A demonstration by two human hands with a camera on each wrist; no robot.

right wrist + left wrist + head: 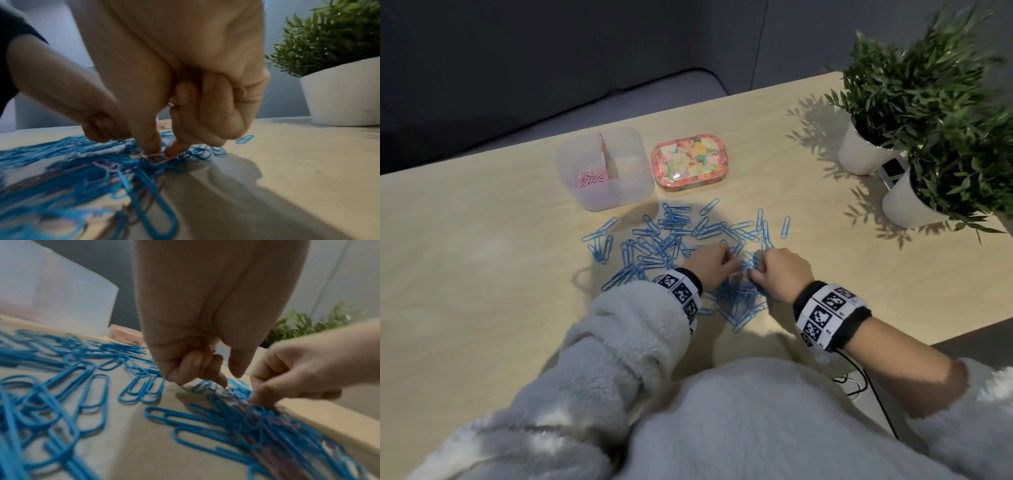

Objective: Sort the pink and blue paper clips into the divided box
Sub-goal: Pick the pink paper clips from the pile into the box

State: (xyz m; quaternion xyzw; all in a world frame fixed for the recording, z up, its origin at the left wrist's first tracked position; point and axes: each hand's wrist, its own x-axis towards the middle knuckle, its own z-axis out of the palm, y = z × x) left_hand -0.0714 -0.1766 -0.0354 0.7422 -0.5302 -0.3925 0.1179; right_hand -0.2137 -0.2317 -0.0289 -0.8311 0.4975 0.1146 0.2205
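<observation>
Left hand (710, 262): fingers curled, tips lowered into the pile; whether a clip is gripped cannot be told. Divided box (604, 168): set at the far left of the pile; pink paper clips (591, 178) lie in its left compartment, the right one appears unfilled. Blue paper clips (674, 233): scattered on the table (482, 257) between box and hands. Right hand (174, 91): thumb and forefinger pinched on a pink clip (156, 157) within the blue heap. Step judged: the last pinks are being picked out. Next move: a clean lift free of tangled blues.
</observation>
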